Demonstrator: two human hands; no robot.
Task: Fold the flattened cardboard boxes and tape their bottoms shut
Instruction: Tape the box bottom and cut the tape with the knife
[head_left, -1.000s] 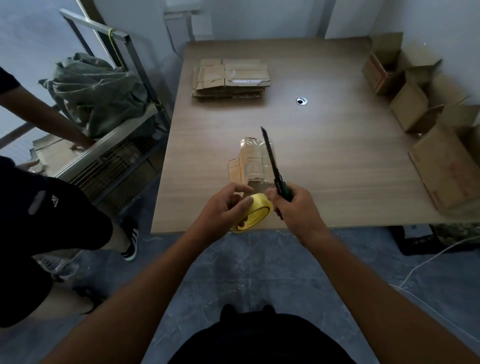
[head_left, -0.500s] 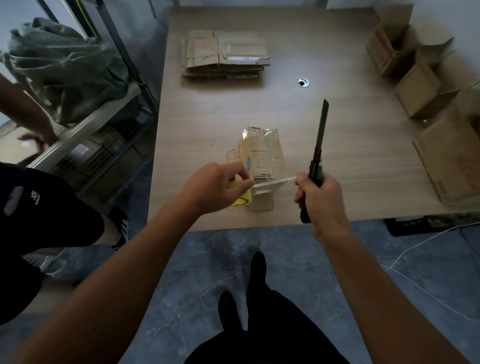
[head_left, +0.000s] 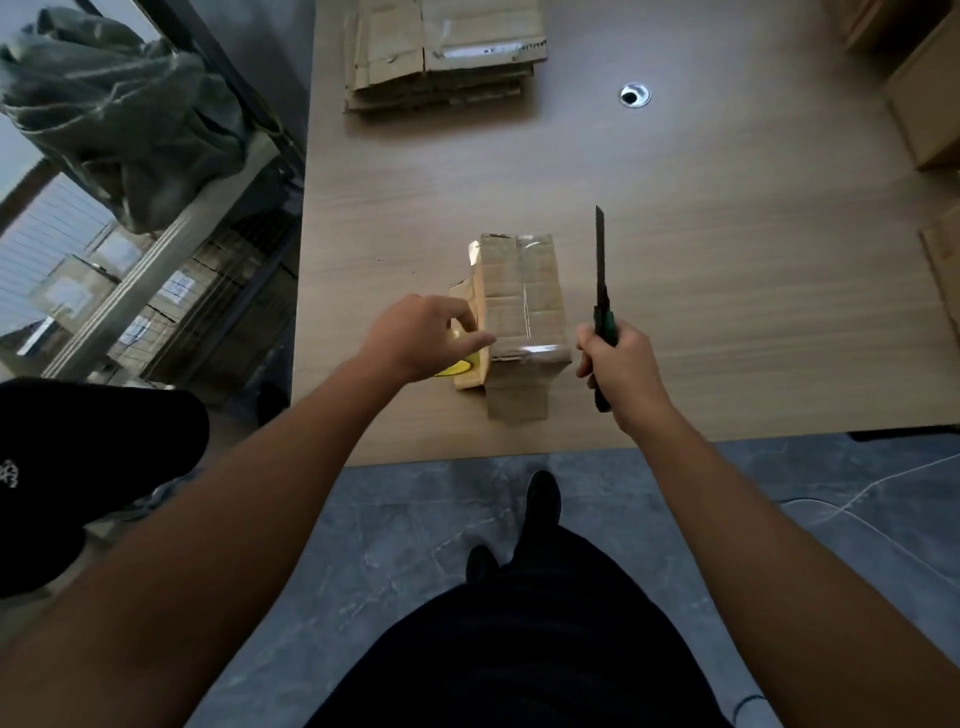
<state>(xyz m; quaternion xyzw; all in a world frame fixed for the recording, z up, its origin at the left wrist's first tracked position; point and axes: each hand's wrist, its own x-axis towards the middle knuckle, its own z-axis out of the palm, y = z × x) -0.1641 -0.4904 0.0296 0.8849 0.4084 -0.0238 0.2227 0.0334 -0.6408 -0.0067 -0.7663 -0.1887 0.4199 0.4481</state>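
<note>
The left hand (head_left: 421, 338) has carried the tape roll (head_left: 458, 368) beside the box (head_left: 522, 296).

Left hand (head_left: 420, 339) holds yellow tape roll (head_left: 458, 368) at the box (head_left: 522, 306) left side. Right hand (head_left: 622, 366) grips utility knife (head_left: 602, 280) just right of it, blade pointing away. Flattened stack (head_left: 441, 52) sits farther up the table (head_left: 727, 249).

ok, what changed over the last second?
The hands moved apart: the left hand carried the roll to the left of the box, and the right hand took the knife to its right. The tape strand stretched between them half a second ago no longer shows. Unchanged: both holds, box, stack, table.
</note>
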